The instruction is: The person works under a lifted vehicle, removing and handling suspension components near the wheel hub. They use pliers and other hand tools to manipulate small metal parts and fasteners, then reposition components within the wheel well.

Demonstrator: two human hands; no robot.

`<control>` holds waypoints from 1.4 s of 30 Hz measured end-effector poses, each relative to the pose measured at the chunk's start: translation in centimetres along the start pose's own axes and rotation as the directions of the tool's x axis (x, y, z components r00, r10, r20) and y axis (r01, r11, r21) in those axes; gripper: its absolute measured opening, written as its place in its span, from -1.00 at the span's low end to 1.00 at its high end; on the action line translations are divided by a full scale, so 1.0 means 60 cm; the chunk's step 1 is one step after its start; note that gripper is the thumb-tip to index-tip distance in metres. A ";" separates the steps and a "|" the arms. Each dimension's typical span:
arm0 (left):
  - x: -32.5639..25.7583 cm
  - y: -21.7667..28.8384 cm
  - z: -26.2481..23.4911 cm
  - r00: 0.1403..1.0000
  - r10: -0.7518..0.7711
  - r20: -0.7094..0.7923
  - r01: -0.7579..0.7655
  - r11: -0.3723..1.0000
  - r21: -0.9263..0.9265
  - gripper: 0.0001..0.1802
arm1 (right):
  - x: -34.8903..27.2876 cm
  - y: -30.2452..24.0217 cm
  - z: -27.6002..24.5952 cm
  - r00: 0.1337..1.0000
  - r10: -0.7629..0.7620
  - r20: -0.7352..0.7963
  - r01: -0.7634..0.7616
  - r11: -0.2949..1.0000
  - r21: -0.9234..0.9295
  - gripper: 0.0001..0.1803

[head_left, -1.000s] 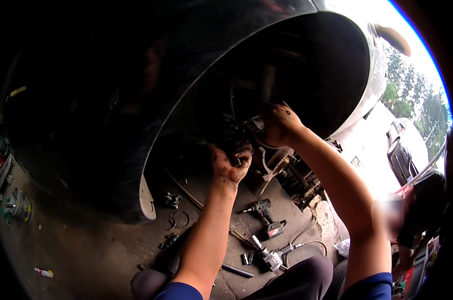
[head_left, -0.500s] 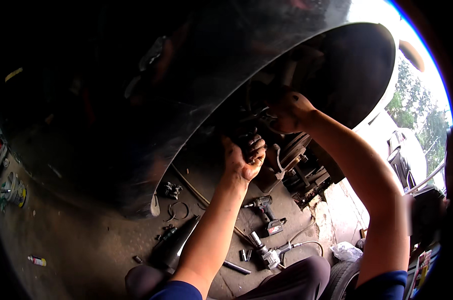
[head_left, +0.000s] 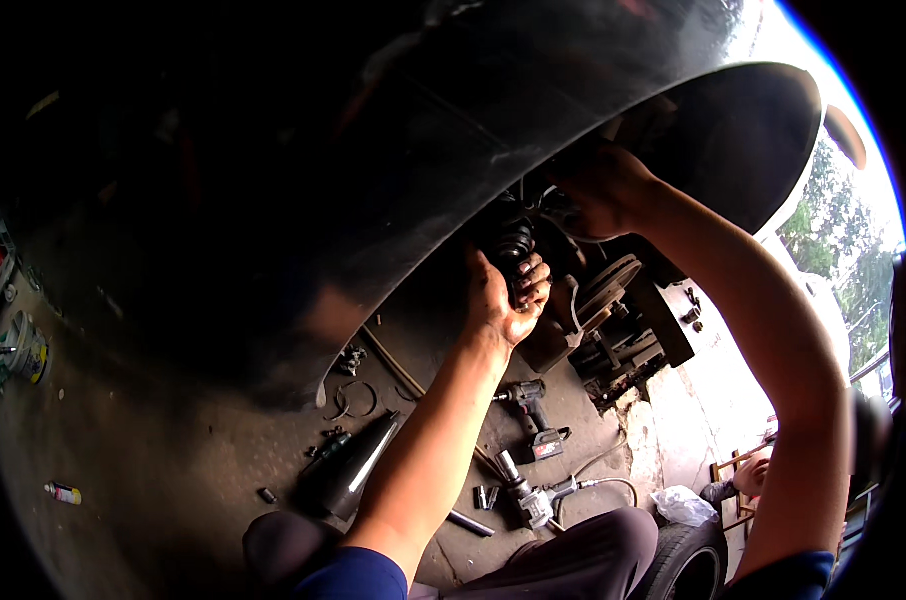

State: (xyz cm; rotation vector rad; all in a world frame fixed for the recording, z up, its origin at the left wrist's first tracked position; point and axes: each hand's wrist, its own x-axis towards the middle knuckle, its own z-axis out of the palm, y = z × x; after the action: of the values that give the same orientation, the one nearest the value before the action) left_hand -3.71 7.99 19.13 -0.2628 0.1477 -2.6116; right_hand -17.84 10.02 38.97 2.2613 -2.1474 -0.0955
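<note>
Under the dark wheel arch [head_left: 773, 120] of a raised car, my left hand [head_left: 513, 295] is closed from below round the lower end of a black ribbed rubber boot [head_left: 514, 238]. Grime darkens its fingertips. Higher and to the right, my right hand [head_left: 613, 195] reaches into the arch with its fingers curled beside a curved metal part [head_left: 555, 203]. Shadow hides most of those fingers and whatever they grip. Just right of my left hand is a rusty disc-shaped part [head_left: 610, 285].
On the floor below lie a cordless impact wrench [head_left: 536, 415], an air tool with a hose [head_left: 530, 500], a long bar [head_left: 398, 365] and a black tapered piece [head_left: 358, 470]. A tyre [head_left: 688, 565] with a plastic bag [head_left: 684, 507] rests by my right knee. A spray can [head_left: 63, 493] lies far left.
The view has shifted, and more of the ribbed boot shows above my left hand. My right hand sits slightly higher and deeper in shadow.
</note>
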 end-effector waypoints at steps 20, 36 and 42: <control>0.010 -0.031 -0.010 0.996 0.073 -0.043 -0.069 0.995 0.076 -0.58 | 0.052 0.153 0.033 0.976 -0.158 -0.152 0.219 0.751 0.623 -0.31; 0.005 -0.021 -0.007 0.988 0.153 -0.021 -0.149 0.978 0.143 -0.63 | 0.053 0.055 -0.027 0.867 -0.469 0.166 0.355 0.349 -0.867 -0.18; 0.006 -0.034 -0.007 0.992 0.125 0.005 -0.123 0.975 0.187 -0.66 | 0.045 0.032 -0.020 0.822 -0.554 0.131 0.328 0.273 -0.904 -0.42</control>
State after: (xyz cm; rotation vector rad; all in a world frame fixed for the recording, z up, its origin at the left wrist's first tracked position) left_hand -5.10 9.60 19.09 -0.1725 -0.0767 -2.4813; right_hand -19.53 7.22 40.17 1.8770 -0.7990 -0.7840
